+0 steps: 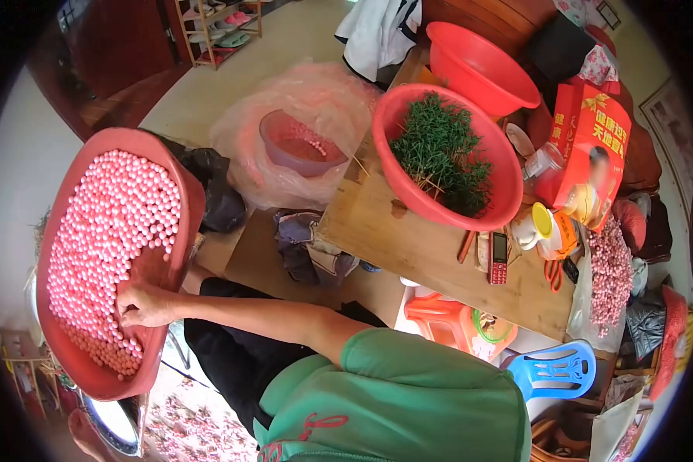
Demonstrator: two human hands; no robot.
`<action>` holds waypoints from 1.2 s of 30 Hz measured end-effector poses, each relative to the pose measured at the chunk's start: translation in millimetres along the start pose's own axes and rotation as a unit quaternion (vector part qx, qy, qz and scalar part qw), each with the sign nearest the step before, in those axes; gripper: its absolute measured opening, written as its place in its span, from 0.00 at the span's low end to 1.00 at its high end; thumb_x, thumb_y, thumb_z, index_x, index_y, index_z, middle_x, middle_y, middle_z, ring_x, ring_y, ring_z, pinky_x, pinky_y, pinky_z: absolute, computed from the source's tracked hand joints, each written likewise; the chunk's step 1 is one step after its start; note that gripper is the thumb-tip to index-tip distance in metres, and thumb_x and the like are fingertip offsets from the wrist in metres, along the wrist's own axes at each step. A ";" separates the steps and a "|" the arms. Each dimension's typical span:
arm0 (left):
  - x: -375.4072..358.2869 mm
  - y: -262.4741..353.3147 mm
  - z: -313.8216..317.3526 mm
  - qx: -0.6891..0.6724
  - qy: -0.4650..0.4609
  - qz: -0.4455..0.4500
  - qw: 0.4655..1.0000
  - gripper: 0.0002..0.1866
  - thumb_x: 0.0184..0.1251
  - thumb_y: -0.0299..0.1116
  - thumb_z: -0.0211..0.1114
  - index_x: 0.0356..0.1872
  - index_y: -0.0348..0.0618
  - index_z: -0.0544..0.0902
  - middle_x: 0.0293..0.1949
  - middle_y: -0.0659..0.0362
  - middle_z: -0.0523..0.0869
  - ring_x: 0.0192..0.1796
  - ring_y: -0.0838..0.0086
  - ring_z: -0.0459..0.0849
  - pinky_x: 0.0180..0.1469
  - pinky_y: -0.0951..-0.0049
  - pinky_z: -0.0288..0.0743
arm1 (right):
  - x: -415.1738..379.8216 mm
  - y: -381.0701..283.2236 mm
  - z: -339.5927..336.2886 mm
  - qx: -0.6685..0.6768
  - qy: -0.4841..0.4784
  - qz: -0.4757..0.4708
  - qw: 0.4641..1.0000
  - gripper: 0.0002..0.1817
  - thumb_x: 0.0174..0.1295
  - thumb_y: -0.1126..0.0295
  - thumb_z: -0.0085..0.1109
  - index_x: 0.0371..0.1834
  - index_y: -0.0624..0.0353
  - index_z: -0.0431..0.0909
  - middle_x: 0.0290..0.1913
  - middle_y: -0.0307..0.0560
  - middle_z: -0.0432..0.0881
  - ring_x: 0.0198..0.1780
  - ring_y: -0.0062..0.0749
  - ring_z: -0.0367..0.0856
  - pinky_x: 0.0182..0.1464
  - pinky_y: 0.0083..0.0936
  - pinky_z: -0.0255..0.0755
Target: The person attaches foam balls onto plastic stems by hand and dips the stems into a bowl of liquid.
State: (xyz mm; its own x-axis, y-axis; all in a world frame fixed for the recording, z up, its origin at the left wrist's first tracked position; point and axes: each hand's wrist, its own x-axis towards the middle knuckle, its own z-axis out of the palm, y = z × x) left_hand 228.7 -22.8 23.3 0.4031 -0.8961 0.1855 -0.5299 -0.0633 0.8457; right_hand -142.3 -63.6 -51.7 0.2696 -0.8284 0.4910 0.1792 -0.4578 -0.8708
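Observation:
My right hand [142, 304] reaches into a long red basin [185, 185] at the left. Its fingers are curled together among pink beads [108, 223]; whatever they pinch is too small to make out. Beads fill most of the basin, and a bare patch of its bottom shows beside the hand. Partly visible at the lower left, below the basin, is my left hand [85, 431]; its fingers are too unclear to read. A round, bright-centred object [115, 423] lies under the basin's lower end.
A wooden table [431, 258] bears a red basin of green sprigs [446, 146], a phone [498, 258], scissors [553, 275] and a red box [593, 154]. A pinkish bowl [300, 146] sits in clear plastic. Near the table are an orange stool [439, 316] and blue chair [554, 369].

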 end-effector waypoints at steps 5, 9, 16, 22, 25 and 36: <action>-21.2 30.0 6.8 -0.046 0.026 0.034 0.998 0.15 0.70 0.45 0.58 0.44 0.43 0.76 0.34 0.61 0.76 0.36 0.78 0.72 0.37 0.76 0.65 | -0.1 -2.3 0.5 -0.020 0.005 0.003 1.000 0.05 0.54 0.77 0.65 0.30 0.68 0.80 0.27 0.51 0.83 0.29 0.27 0.80 0.33 0.26 0.72; -32.3 53.2 8.7 -0.083 0.037 0.064 0.994 0.17 0.71 0.46 0.56 0.47 0.42 0.75 0.38 0.59 0.77 0.40 0.77 0.73 0.41 0.74 0.65 | 1.1 2.2 2.7 -0.017 0.014 0.004 1.000 0.05 0.54 0.77 0.65 0.30 0.68 0.80 0.27 0.52 0.82 0.29 0.27 0.80 0.33 0.27 0.72; -54.9 83.6 9.0 -0.134 0.048 0.103 0.984 0.20 0.72 0.47 0.54 0.52 0.41 0.75 0.43 0.56 0.78 0.46 0.74 0.74 0.48 0.71 0.67 | 3.5 10.4 7.5 -0.039 0.020 0.004 0.999 0.06 0.52 0.77 0.65 0.30 0.69 0.80 0.27 0.53 0.83 0.30 0.30 0.81 0.34 0.28 0.73; -68.8 103.9 7.3 -0.176 0.038 0.134 0.974 0.22 0.73 0.47 0.52 0.56 0.40 0.74 0.48 0.53 0.79 0.52 0.71 0.75 0.53 0.68 0.68 | 4.7 9.0 13.1 -0.053 0.045 0.030 0.997 0.06 0.52 0.76 0.64 0.30 0.68 0.79 0.28 0.53 0.82 0.31 0.33 0.82 0.35 0.30 0.73; -77.6 115.3 8.7 -0.202 0.026 0.147 0.968 0.23 0.74 0.48 0.51 0.58 0.39 0.74 0.51 0.52 0.79 0.54 0.70 0.76 0.56 0.66 0.68 | 3.6 9.9 20.5 -0.049 0.089 0.014 0.995 0.06 0.54 0.75 0.63 0.30 0.68 0.79 0.28 0.53 0.82 0.31 0.34 0.82 0.36 0.30 0.73; -108.2 136.8 62.5 -0.210 -0.119 0.181 0.953 0.32 0.77 0.52 0.42 0.69 0.35 0.64 0.69 0.49 0.68 0.73 0.63 0.62 0.74 0.56 0.50 | -11.0 -31.3 51.9 0.083 -0.020 0.131 0.988 0.12 0.59 0.67 0.63 0.28 0.67 0.77 0.21 0.45 0.77 0.25 0.30 0.76 0.30 0.29 0.69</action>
State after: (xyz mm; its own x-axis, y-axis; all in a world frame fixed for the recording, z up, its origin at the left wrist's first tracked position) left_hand 66.0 38.0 87.6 0.0431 -0.9036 0.4262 -0.2365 0.4053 0.8831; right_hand -101.8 -23.4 -28.5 0.3628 -0.8967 0.2536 0.2502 -0.1685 -0.9534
